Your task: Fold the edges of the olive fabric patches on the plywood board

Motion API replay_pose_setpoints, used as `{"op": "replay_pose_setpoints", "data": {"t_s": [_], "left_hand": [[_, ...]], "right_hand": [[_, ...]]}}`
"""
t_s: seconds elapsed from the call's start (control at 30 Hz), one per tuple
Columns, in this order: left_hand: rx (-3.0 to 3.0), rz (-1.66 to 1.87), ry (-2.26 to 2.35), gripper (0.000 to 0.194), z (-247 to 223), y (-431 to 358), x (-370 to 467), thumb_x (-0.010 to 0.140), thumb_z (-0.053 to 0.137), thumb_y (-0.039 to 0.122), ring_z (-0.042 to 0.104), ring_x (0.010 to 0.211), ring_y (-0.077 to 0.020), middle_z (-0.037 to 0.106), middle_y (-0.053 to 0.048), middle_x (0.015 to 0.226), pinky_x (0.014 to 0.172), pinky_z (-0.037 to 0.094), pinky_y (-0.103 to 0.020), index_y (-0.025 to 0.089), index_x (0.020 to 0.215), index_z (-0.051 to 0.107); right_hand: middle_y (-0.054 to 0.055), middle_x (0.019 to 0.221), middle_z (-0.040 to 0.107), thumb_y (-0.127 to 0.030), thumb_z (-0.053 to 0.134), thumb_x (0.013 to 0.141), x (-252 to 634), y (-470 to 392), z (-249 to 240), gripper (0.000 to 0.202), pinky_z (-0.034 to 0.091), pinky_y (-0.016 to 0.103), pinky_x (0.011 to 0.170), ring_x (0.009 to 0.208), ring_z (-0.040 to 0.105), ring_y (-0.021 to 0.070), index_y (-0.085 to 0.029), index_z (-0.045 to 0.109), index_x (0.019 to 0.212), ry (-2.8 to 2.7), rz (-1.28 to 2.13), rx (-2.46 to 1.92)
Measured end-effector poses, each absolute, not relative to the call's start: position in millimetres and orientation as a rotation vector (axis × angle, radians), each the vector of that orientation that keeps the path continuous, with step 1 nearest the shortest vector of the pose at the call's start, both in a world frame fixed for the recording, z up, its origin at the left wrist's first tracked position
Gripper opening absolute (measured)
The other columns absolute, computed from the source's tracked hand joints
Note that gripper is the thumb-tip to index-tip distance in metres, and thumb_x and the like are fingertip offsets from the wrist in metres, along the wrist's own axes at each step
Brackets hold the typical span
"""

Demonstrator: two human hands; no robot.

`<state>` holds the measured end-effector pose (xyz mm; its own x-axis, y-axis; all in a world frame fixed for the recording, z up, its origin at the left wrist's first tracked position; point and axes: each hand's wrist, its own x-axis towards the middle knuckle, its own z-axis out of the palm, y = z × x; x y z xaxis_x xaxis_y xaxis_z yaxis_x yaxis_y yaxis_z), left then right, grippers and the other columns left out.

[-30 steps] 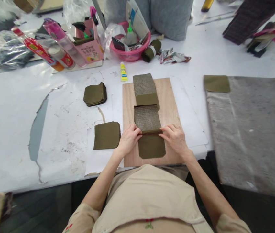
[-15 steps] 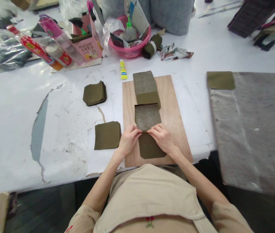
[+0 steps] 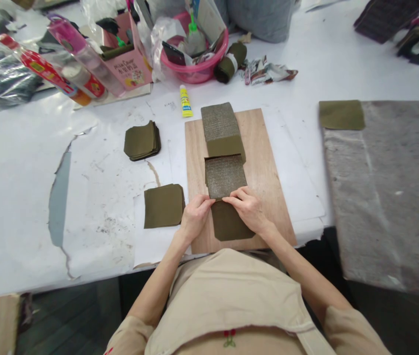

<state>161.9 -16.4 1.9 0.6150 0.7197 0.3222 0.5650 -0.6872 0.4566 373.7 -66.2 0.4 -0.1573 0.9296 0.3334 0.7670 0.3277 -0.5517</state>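
An olive-green fabric piece (image 3: 232,224) lies on the wooden board (image 3: 264,162), its top edge meeting a piece with a grey speckled face (image 3: 226,175). My left hand (image 3: 196,214) pinches that edge at its left end, fingers closed. A short way to the right, my right hand (image 3: 246,207) has its thumb and fingers closed on the same edge. Farther up the board, another speckled piece (image 3: 219,121) with an olive band overlaps the middle one. Left of the board sit two stacks of olive pieces, a near stack (image 3: 163,207) and a far stack (image 3: 141,140).
A yellow glue tube (image 3: 186,102) lies beyond the board. Behind it stand a pink basket (image 3: 194,74) of tools, a pink box (image 3: 130,66) and several bottles. At right, a grey slab (image 3: 387,187) carries an olive piece (image 3: 341,115). The white table covering (image 3: 94,207) is torn.
The camera view has shifted slightly. Both hands stay at the same fabric edge, with only a small movement of the fingers.
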Motion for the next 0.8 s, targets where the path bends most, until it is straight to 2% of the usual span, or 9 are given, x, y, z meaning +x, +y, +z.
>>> {"op": "replay_pose_setpoints", "data": {"t_s": [0.47,0.8], "left_hand": [[2.444,0.710,1.043,0.017,2.5,-15.7,162.1,0.095,0.049,0.018,0.062,0.088,-0.0162,0.064,-0.006,0.094,0.079,0.052,-0.029,0.018,0.100,0.065],[2.603,0.664,1.013,0.017,3.1,-15.2,162.4,0.095,0.049,0.017,0.060,0.087,-0.0169,0.064,-0.007,0.093,0.076,0.051,-0.028,0.017,0.095,0.066]], "right_hand": [[0.005,0.094,0.064,-0.019,0.051,0.096,373.7,-64.7,-4.9,0.025,0.044,0.032,0.083,0.095,0.050,0.0186,-0.026,0.073,0.107,-2.023,0.314,-1.486],[0.004,0.095,0.064,-0.020,0.051,0.097,373.6,-65.1,-4.0,0.026,0.042,0.032,0.083,0.095,0.050,0.0183,-0.028,0.073,0.106,-2.026,0.322,-1.506]]}}
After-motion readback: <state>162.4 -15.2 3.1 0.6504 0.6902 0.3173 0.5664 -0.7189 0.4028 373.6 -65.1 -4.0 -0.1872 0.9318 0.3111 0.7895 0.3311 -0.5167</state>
